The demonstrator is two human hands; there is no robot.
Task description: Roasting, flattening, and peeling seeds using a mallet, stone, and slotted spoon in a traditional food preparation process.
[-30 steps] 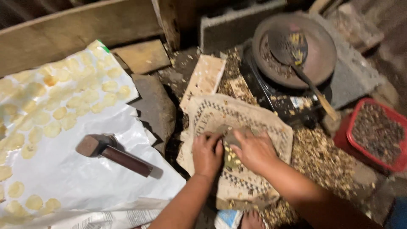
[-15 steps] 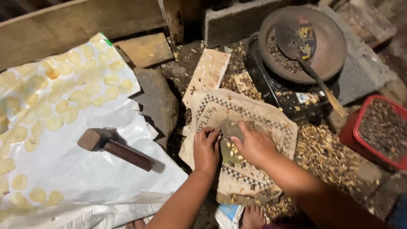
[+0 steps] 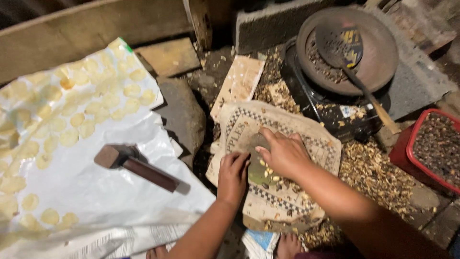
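Observation:
My left hand (image 3: pixel 233 175) and my right hand (image 3: pixel 283 153) rest side by side on a piece of patterned cardboard (image 3: pixel 316 144) lying on the ground. Between them lies a flat dark stone (image 3: pixel 256 169) with several pale shelled kernels (image 3: pixel 269 172) on it. My right hand's fingers curl over the stone's top edge. My left hand presses flat against the stone's left side. I cannot tell whether either hand grips a kernel.
A hammer (image 3: pixel 139 166) lies on a white plastic sheet (image 3: pixel 96 192) dotted with several flattened pale discs (image 3: pixel 91 110). A dark pan (image 3: pixel 378 52) with a ladle (image 3: pixel 354 76) sits on a stove at the back right. A red tub (image 3: pixel 412 148) of dark seeds stands right. Husks (image 3: pixel 373 172) litter the ground.
Both hands have stayed on the stone on the cardboard; my right hand's fingers have shifted up over its top edge. The view has drifted slightly.

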